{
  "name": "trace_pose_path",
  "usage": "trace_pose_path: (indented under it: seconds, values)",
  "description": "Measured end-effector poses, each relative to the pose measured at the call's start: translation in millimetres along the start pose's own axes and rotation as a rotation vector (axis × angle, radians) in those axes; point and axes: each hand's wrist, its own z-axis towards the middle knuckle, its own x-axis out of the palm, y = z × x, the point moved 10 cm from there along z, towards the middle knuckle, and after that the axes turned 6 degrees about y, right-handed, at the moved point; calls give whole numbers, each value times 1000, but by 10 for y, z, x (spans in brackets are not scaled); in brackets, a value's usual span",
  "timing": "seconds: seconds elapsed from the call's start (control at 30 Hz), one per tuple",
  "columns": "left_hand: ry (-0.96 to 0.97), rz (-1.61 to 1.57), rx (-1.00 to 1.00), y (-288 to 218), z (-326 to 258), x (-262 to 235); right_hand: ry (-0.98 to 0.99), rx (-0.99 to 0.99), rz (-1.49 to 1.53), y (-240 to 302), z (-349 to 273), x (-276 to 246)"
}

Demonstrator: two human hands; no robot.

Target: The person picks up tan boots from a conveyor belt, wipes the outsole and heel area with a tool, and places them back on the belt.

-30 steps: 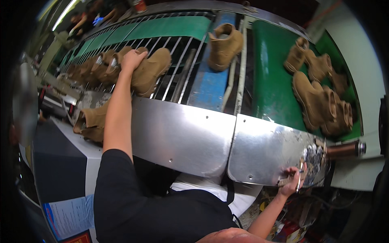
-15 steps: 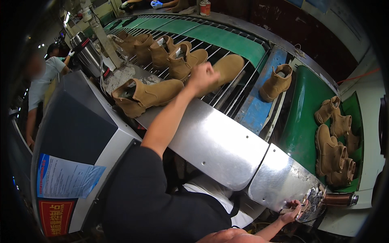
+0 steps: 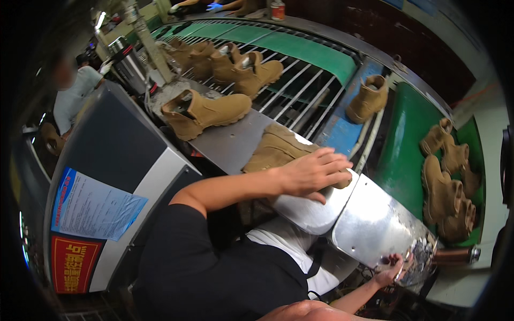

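A tan boot lies on its side on the bare metal plate in front of me. My left hand is closed over its toe end, the fingers bent across it and hiding part of the upper. At the plate's scarred, dark-smeared right end, my right hand has its fingers curled together; a thin light sliver shows by them, too small to name. Another tan boot rests on the plate's left part, apart from my hands.
Several tan boots line the rod conveyor. One boot stands on the blue strip. More boots sit on the green surface. A brown flask, a steel thermos and a person are nearby.
My left hand has come from the conveyor rods toward me and to the right, bringing the boot onto the metal plate. The view has shifted slightly; my right hand stays near the plate's end.
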Motion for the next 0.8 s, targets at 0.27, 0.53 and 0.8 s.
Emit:
trace_pose_path:
  seconds: [0.27, 0.53, 0.8]
  values:
    - [290, 88, -34, 199, 526, 587, 3, 21, 49, 69, -34, 97]
    - [-575, -936, -210, 420, -13, -854, -354, -81, 123, -27, 135, -207]
    - [-403, -888, -51, 490, 521, -618, -109, 269, 245, -18, -513, 180]
